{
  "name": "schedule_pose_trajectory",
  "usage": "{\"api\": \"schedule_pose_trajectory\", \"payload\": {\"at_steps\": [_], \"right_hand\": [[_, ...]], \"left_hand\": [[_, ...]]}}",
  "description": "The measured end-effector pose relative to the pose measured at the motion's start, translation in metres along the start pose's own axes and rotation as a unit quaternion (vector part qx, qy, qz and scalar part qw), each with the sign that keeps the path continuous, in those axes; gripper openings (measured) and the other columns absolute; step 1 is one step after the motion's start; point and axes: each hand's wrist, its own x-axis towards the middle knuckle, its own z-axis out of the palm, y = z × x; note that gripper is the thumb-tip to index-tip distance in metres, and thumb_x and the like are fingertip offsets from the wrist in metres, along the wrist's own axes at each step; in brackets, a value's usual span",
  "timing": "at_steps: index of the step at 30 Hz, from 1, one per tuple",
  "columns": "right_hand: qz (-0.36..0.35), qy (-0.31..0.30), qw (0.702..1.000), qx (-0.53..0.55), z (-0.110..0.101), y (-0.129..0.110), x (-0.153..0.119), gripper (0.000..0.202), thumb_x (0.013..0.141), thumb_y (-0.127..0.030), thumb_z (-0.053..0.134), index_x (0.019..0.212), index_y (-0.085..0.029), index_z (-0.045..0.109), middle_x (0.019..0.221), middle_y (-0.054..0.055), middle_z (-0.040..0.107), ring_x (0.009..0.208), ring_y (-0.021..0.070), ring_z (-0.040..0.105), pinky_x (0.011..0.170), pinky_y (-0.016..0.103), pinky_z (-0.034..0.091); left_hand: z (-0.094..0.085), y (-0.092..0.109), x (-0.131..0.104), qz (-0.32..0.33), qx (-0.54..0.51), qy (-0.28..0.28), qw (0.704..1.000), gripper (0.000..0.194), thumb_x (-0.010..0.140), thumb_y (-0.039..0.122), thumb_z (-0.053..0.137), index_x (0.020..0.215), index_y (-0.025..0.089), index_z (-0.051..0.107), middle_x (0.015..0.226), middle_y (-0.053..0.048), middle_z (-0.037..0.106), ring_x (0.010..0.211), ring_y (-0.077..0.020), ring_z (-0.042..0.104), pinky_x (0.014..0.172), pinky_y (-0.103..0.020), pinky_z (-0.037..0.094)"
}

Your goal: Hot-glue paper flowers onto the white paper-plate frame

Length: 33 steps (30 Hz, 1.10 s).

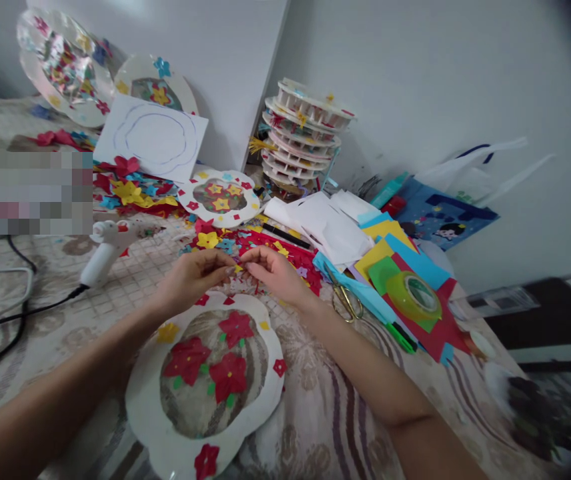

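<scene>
My left hand (193,277) and my right hand (280,272) meet fingertip to fingertip above a heap of cut paper. Between the pinched fingers shows a small yellow paper piece (238,269), its shape mostly hidden. Just below them lies a white scalloped frame (140,400) with a clear middle that carries red paper flowers (229,375) and green bits. Small red and yellow flowers dot its rim. Loose pieces such as a yellow paper flower (207,240) lie on red paper beyond my fingers.
A white glue gun (103,257) with a black cable stands at left. On the right are gold-handled scissors (348,301), coloured paper sheets (449,313), a tape roll (418,297) and a blue bag (448,212). Behind rise stacked white frames (303,137) and a drawn template (153,140).
</scene>
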Motion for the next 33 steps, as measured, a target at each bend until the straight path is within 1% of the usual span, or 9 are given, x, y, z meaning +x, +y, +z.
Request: {"api": "schedule_pose_trajectory", "payload": {"at_steps": [9, 15, 18, 21, 23, 25, 27, 29, 33], "right_hand": [[0.012, -0.016, 0.999, -0.05, 0.002, 0.002, -0.002, 0.011, 0.075, -0.027, 0.063, 0.077, -0.017, 0.059, 0.066, -0.002, 0.059, 0.058, 0.0095, 0.053, 0.056, 0.022, 0.042], [-0.025, 0.025, 0.997, -0.071, 0.0, 0.004, -0.005, 0.014, 0.079, -0.03, 0.057, 0.075, -0.017, 0.055, 0.064, -0.003, 0.054, 0.054, 0.0092, 0.048, 0.052, 0.022, 0.038], [-0.033, 0.032, 0.996, -0.076, -0.002, 0.004, -0.008, 0.013, 0.079, -0.03, 0.057, 0.075, -0.017, 0.054, 0.065, -0.003, 0.053, 0.055, 0.0092, 0.048, 0.054, 0.023, 0.039], [-0.033, 0.032, 0.997, -0.058, 0.0, 0.003, -0.008, 0.011, 0.078, -0.028, 0.056, 0.076, -0.018, 0.053, 0.065, -0.004, 0.053, 0.057, 0.0095, 0.05, 0.056, 0.023, 0.041], [-0.033, 0.025, 0.998, -0.042, 0.003, 0.003, -0.009, 0.009, 0.079, -0.026, 0.055, 0.076, -0.018, 0.051, 0.065, -0.004, 0.054, 0.057, 0.0096, 0.051, 0.057, 0.023, 0.042], [-0.031, 0.016, 0.999, -0.037, 0.006, 0.002, -0.009, 0.008, 0.079, -0.026, 0.054, 0.076, -0.019, 0.05, 0.066, -0.004, 0.054, 0.058, 0.0096, 0.052, 0.057, 0.023, 0.042], [-0.029, 0.01, 0.999, -0.042, 0.008, 0.002, -0.01, 0.008, 0.078, -0.025, 0.054, 0.076, -0.019, 0.051, 0.066, -0.004, 0.055, 0.058, 0.0094, 0.053, 0.056, 0.023, 0.042], [-0.032, 0.01, 0.998, -0.046, 0.008, 0.002, -0.011, 0.008, 0.078, -0.025, 0.054, 0.076, -0.018, 0.051, 0.064, -0.004, 0.054, 0.056, 0.0091, 0.052, 0.055, 0.022, 0.041], [-0.05, 0.021, 0.997, -0.046, 0.007, 0.005, -0.014, 0.008, 0.077, -0.025, 0.054, 0.076, -0.018, 0.052, 0.061, -0.005, 0.053, 0.054, 0.0089, 0.051, 0.053, 0.022, 0.04]], "left_hand": [[0.004, -0.002, -0.002, 0.015, 0.042, 0.027, 0.999, 0.026, 0.078, 0.04, 0.06, 0.092, 0.017, 0.059, 0.081, -0.005, 0.066, 0.069, -0.0158, 0.062, 0.063, -0.028, 0.051], [-0.006, 0.013, -0.025, 0.027, 0.147, 0.105, 0.983, 0.023, 0.078, 0.037, 0.058, 0.09, 0.017, 0.06, 0.079, -0.003, 0.067, 0.071, -0.0147, 0.061, 0.067, -0.027, 0.05], [-0.025, 0.025, -0.054, 0.011, 0.257, 0.19, 0.948, 0.022, 0.08, 0.037, 0.055, 0.09, 0.018, 0.061, 0.082, -0.003, 0.067, 0.074, -0.015, 0.061, 0.072, -0.027, 0.049], [-0.048, 0.027, -0.082, -0.002, 0.396, 0.305, 0.866, 0.023, 0.084, 0.036, 0.05, 0.093, 0.017, 0.06, 0.089, -0.005, 0.065, 0.076, -0.0154, 0.059, 0.078, -0.029, 0.046], [-0.061, 0.023, -0.091, -0.005, 0.452, 0.339, 0.825, 0.031, 0.086, 0.037, 0.046, 0.103, 0.015, 0.057, 0.104, -0.01, 0.062, 0.088, -0.0189, 0.057, 0.086, -0.031, 0.044], [-0.071, 0.017, -0.091, -0.028, 0.481, 0.334, 0.81, 0.043, 0.085, 0.04, 0.045, 0.116, 0.011, 0.051, 0.117, -0.015, 0.056, 0.104, -0.0245, 0.052, 0.093, -0.035, 0.039], [-0.079, 0.011, -0.083, -0.08, 0.478, 0.286, 0.827, 0.053, 0.084, 0.045, 0.045, 0.122, 0.009, 0.045, 0.119, -0.017, 0.053, 0.11, -0.0283, 0.048, 0.096, -0.039, 0.036], [-0.087, 0.006, -0.07, -0.145, 0.436, 0.23, 0.858, 0.057, 0.082, 0.051, 0.045, 0.12, 0.008, 0.047, 0.111, -0.015, 0.056, 0.1, -0.0272, 0.05, 0.089, -0.038, 0.039], [-0.101, -0.004, -0.05, -0.18, 0.392, 0.225, 0.874, 0.055, 0.077, 0.054, 0.049, 0.104, 0.006, 0.057, 0.08, -0.007, 0.059, 0.073, -0.0185, 0.051, 0.067, -0.029, 0.041]]}}
